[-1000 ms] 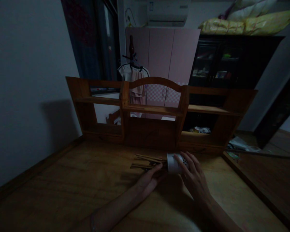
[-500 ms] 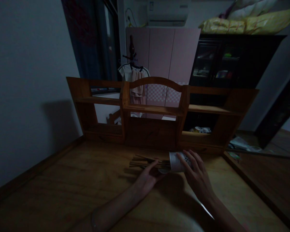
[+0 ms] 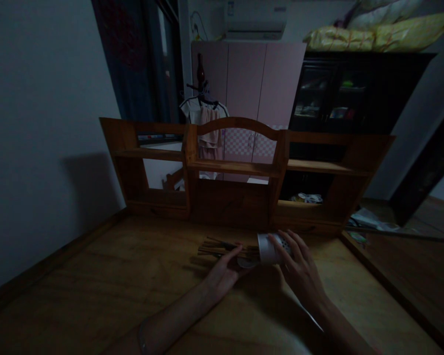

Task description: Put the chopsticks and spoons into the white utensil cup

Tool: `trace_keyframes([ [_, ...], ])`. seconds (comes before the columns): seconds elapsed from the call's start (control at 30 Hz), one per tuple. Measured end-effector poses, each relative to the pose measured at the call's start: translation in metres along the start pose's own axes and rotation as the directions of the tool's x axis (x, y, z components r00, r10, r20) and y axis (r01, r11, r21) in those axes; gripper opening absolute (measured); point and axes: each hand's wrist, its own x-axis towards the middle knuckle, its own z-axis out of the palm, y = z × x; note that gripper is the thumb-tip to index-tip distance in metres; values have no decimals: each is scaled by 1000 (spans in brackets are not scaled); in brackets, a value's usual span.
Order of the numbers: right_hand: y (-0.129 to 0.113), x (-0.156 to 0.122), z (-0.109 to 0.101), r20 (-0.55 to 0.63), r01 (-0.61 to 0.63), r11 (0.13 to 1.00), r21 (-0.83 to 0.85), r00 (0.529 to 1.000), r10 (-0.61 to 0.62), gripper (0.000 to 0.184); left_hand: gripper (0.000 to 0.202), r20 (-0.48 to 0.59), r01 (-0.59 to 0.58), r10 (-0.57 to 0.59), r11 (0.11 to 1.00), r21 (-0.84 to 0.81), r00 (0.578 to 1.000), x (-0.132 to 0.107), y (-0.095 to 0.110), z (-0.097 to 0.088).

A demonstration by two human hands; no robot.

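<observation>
A bundle of thin brown sticks that look like chopsticks [image 3: 211,247] lies level, their right ends inside the mouth of a metal utensil holder [image 3: 267,249]. This holder is tipped on its side, its mouth facing left, with small holes at its right end. My right hand [image 3: 301,264] wraps over the holder. My left hand [image 3: 222,271] is closed around the chopsticks just left of the mouth, the thumb on top. A pale rounded piece [image 3: 246,262] shows beside the left fingers; I cannot tell what it is.
Beneath my hands spreads a wooden tabletop [image 3: 140,276]. A wooden shelf unit [image 3: 237,169] stands along its far edge. At left is a wall [image 3: 48,98]; a raised wooden edge [image 3: 388,286] runs down the right side.
The holder and my right hand have shifted very slightly left. More of the pale rounded piece shows beside my left fingers. Both grips stay the same.
</observation>
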Motion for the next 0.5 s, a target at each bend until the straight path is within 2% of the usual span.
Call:
trace_keyframes([
  [0.13, -2, 0, -3, -5, -5, 1000, 20, 1000, 6, 74, 18, 50, 15, -15, 1000, -9, 999, -1, 0, -1],
  [0.33, -3, 0, -4, -6, -21, 999, 37, 1000, 21, 72, 19, 28, 25, -25, 1000, -6, 999, -6, 1, 6],
  [0.5, -4, 1, -3, 0, -32, 998, 57, 999, 32, 74, 20, 38, 5, -4, 1000, -29, 999, 2, 0, 2],
])
